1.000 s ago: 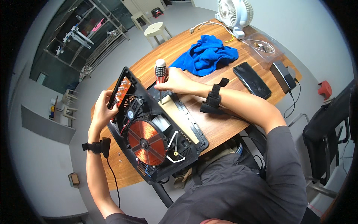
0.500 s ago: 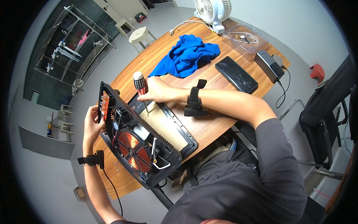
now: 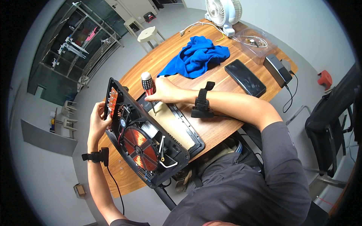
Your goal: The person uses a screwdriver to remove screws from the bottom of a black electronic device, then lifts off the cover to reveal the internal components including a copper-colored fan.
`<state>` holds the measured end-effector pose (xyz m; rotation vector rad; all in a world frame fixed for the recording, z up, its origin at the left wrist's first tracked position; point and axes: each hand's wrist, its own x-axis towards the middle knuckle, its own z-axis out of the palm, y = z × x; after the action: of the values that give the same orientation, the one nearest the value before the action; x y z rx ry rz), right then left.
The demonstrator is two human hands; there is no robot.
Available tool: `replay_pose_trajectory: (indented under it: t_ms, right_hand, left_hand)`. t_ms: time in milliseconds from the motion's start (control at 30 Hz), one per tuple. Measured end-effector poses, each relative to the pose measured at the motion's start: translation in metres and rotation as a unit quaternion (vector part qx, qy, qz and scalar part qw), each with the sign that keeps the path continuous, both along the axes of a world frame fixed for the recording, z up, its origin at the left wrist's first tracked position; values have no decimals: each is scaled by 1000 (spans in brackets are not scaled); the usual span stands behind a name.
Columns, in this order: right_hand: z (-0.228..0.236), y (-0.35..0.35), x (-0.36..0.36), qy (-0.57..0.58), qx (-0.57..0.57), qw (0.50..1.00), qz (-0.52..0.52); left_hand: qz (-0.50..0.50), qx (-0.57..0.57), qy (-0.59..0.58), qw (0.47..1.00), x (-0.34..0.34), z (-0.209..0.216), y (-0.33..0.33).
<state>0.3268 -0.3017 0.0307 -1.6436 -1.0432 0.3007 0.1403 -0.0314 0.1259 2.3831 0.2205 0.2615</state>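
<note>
The black housing of an opened induction cooker (image 3: 177, 152) stands tilted on edge, its inside facing left. A round copper coil (image 3: 140, 150) and an orange circuit board (image 3: 112, 98) are fitted in it. My left hand (image 3: 98, 122) is closed on the housing's far left edge, by the circuit board. In my right hand (image 3: 166, 90) is a screwdriver (image 3: 148, 83) with a red, black and white handle, held upright, shaft down. Its tip is over a beige panel in a black frame (image 3: 180, 132), lying behind the housing; whether it touches is unclear.
A blue cloth (image 3: 200, 56), a black phone (image 3: 246, 78), a dark adapter box (image 3: 278, 71), a clear plastic box (image 3: 256, 49) and a white fan (image 3: 222, 17) occupy the wooden table's far side. Small screws (image 3: 120, 164) lie near its left edge. A black chair (image 3: 328, 124) is at right.
The whole scene has shifted slightly rightward in the picture as the view moved. Both hands keep their holds on the housing and the screwdriver.
</note>
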Motion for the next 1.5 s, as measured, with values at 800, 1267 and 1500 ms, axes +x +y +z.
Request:
replay_pose_trajectory:
  t_ms: [800,1267,1500]
  right_hand:
    - [68,-91,42,-16,49,995,-80]
    - [95,-100,30,62,97,992,-59]
    - [111,-69,5,71,96,993,-14]
  left_hand:
    - [-53,154,64,985,50,-42,-5]
    - [-139,170,134,966,79,-44,-17]
    - [-145,212,99,961,71,-53,-8]
